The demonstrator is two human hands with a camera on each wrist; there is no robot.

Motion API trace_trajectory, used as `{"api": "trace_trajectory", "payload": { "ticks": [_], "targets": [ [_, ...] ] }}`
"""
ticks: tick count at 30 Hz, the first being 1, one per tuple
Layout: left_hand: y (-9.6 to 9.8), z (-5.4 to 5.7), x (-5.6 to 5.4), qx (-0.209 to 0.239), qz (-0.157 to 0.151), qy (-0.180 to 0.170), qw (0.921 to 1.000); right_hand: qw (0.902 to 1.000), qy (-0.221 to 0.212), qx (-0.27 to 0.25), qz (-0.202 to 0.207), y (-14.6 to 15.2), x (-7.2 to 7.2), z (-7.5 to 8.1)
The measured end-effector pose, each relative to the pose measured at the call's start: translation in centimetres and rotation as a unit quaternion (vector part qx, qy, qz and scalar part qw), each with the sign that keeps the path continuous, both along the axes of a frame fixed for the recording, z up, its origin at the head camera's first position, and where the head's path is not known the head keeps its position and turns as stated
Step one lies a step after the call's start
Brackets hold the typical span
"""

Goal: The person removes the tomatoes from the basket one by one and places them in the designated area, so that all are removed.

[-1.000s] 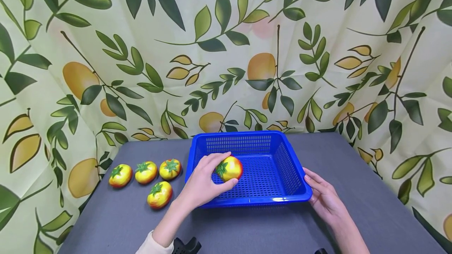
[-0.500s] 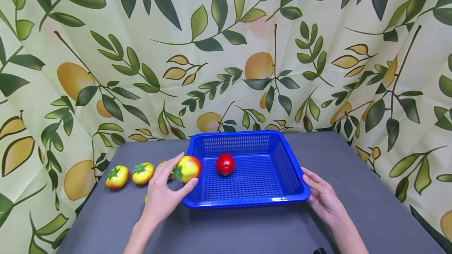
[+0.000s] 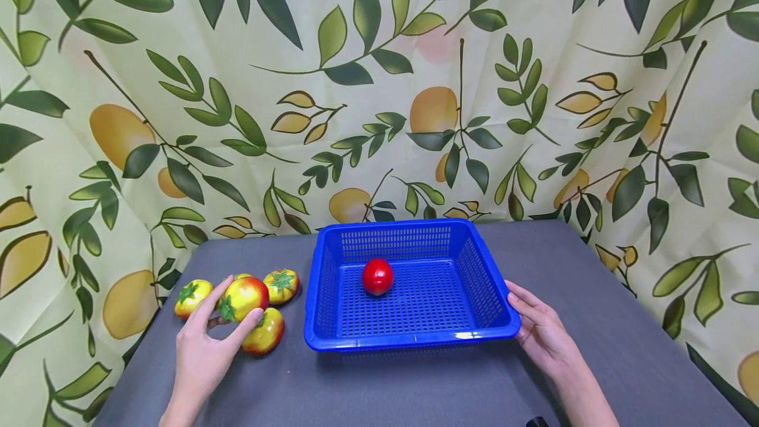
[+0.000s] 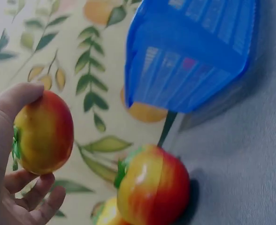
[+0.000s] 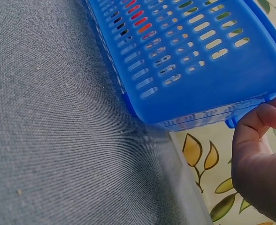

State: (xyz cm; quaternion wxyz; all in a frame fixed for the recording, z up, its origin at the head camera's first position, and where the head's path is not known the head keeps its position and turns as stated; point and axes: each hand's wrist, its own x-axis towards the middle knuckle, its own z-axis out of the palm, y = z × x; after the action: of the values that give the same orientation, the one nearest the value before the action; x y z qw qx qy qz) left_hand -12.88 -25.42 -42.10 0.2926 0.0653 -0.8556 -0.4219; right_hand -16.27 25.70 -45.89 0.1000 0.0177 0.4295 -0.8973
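Note:
My left hand point(image 3: 204, 348) holds a yellow-and-red tomato point(image 3: 248, 298) between thumb and fingers, over the left part of the table. In the left wrist view this tomato point(image 4: 46, 133) shows its green leafy top towards the palm. Around it lie several similar tomatoes, among them one at the left point(image 3: 193, 298), one behind at the right point(image 3: 281, 286) and one in front point(image 3: 264, 332). In the blue basket point(image 3: 409, 340) sits a shiny red ball-shaped thing point(image 3: 377, 277). My right hand point(image 3: 548, 338) grips the basket's right rim; the right wrist view shows its bent fingers at the edge.
The grey table point(image 3: 415, 387) carries everything. Behind it and at both sides hangs a cloth point(image 3: 367, 111) printed with leaves and fruit. A small dark object point(image 3: 537, 422) shows at the front edge of the head view.
My left hand has carried its tomato leftward from over the basket to the tomatoes on the table. The red thing, hidden earlier, now shows in the basket. The right hand stays at the rim.

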Motion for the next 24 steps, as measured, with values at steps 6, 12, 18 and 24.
{"api": "trace_trajectory", "payload": {
  "ticks": [6, 12, 18, 24],
  "targets": [
    [-2.6, -1.2, 0.1, 0.122, -0.001, 0.01, 0.9924, 0.9998, 0.011, -0.011, 0.012, 0.0, 0.0, 0.0],
    [-3.9, -2.3, 0.2, 0.121, 0.031, -0.033, 0.9916, 0.9999, 0.004, -0.005, 0.01, 0.0, 0.2, 0.1],
    [-4.8, -3.1, 0.2, 0.085, 0.063, -0.125, 0.9865, 1.0, 0.002, 0.006, 0.001, -0.1, 0.1, 0.1],
    [-5.4, -4.0, 0.1, 0.065, 0.062, -0.169, 0.9816, 0.9999, 0.001, 0.011, -0.004, -0.1, 0.1, 0.1]
  ]
}}
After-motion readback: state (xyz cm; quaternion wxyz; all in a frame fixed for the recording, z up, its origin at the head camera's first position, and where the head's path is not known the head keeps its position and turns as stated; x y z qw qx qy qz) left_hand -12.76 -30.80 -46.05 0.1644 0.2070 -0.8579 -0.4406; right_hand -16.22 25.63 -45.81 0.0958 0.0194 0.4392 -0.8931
